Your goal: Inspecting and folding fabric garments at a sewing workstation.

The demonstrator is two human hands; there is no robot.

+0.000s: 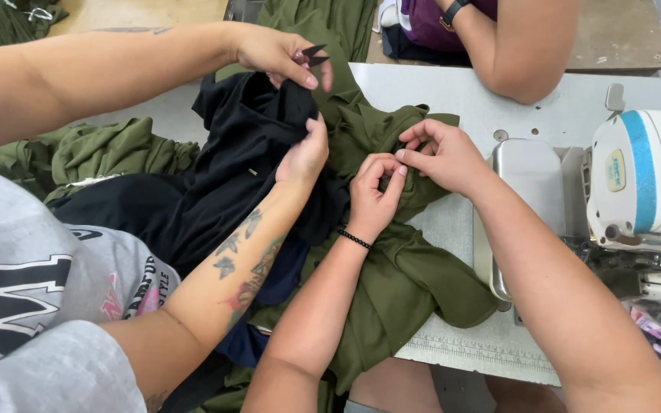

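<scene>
L hand (372,195) + R hand (444,155) bent inward, fingers pinched on olive garment (399,275) mid-counter (468,95) | co-worker's hands on black fabric (239,160) crowded left | sewing machine (640,180) close right

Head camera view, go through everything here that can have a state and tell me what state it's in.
left hand: pinching the olive garment
right hand: pinching the olive garment
olive garment: bunched on the table
black garment: crumpled, held by a co-worker's hands
thread snips: in the co-worker's far hand
sewing machine: nothing under it
</scene>
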